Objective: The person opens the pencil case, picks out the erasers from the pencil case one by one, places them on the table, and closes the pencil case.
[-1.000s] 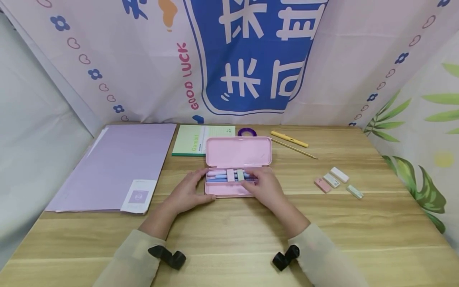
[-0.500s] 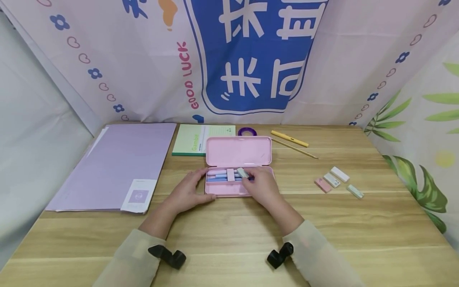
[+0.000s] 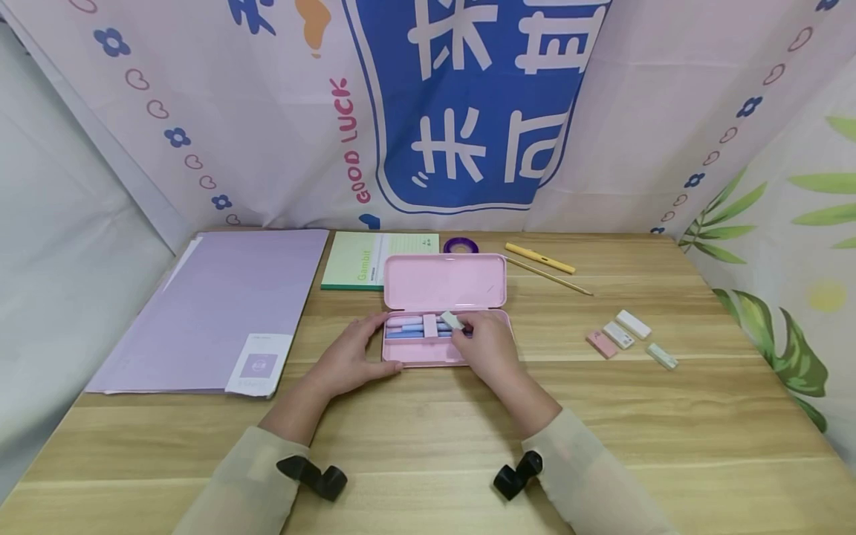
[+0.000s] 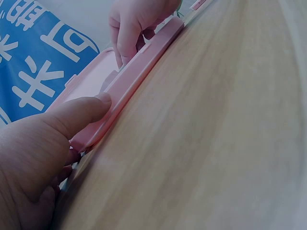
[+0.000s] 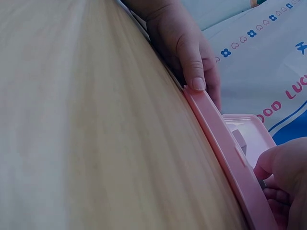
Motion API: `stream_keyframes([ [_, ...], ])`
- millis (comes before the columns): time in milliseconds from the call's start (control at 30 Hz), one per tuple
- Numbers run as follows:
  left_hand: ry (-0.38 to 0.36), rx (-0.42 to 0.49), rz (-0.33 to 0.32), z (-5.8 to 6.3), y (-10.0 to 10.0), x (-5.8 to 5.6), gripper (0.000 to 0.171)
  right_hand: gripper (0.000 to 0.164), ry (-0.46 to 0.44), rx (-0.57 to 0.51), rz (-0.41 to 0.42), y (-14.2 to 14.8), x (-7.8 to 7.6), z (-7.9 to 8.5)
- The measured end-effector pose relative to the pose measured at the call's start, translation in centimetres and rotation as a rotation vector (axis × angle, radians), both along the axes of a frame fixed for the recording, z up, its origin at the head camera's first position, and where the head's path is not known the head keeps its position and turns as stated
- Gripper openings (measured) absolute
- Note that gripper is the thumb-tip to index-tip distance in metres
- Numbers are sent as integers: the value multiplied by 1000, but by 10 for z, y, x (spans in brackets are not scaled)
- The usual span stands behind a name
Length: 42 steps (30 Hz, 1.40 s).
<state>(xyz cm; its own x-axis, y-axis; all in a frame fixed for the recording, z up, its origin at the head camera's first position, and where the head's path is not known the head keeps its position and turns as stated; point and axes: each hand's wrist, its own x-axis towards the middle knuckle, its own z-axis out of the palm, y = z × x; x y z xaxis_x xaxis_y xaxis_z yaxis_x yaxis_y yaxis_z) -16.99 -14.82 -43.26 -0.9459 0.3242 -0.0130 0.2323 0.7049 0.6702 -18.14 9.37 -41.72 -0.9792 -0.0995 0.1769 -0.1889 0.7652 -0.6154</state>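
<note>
A pink pencil case point(image 3: 421, 353) lies on the wooden table with its lid point(image 3: 445, 282) swung back. Pens point(image 3: 405, 322) in pale pink and blue fill its rear compartment, and a pink eraser point(image 3: 430, 325) sits across them. My left hand point(image 3: 348, 358) holds the left end of the case, thumb point(image 4: 86, 113) at the front corner and fingers along the side. Over the right part, my right hand point(image 3: 491, 348) pinches a pale green eraser point(image 3: 451, 320), tilted above the pens. In the right wrist view that eraser is mostly hidden by the fingers.
To the right lie a pink eraser point(image 3: 602, 344), two whitish ones point(image 3: 632, 325) and a green one point(image 3: 662, 357). Behind are a notebook point(image 3: 354, 260), purple tape point(image 3: 461, 245), a yellow pen point(image 3: 540, 258) and a pencil point(image 3: 550, 276). A lilac folder point(image 3: 221, 312) lies left.
The green eraser, earlier lying across the pens beside the pink one, is now raised and tilted in the right hand. The right forearm has shifted slightly left. The left hand stays put.
</note>
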Motion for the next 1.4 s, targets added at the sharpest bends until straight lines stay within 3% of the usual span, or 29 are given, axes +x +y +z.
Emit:
stream_keyframes([
  [333,-15,2,5,0,0,0,91,29,23,-80,13,34,11,10],
  [500,-29,-9,11,1,0,0,92,32,-5,-91,-54,64,18,14],
  [1000,-44,-3,19,0,1,-1,93,29,49,14,-254,174,49,10],
  [1400,-62,-4,32,-1,0,0,94,41,-146,90,-380,242,68,3],
])
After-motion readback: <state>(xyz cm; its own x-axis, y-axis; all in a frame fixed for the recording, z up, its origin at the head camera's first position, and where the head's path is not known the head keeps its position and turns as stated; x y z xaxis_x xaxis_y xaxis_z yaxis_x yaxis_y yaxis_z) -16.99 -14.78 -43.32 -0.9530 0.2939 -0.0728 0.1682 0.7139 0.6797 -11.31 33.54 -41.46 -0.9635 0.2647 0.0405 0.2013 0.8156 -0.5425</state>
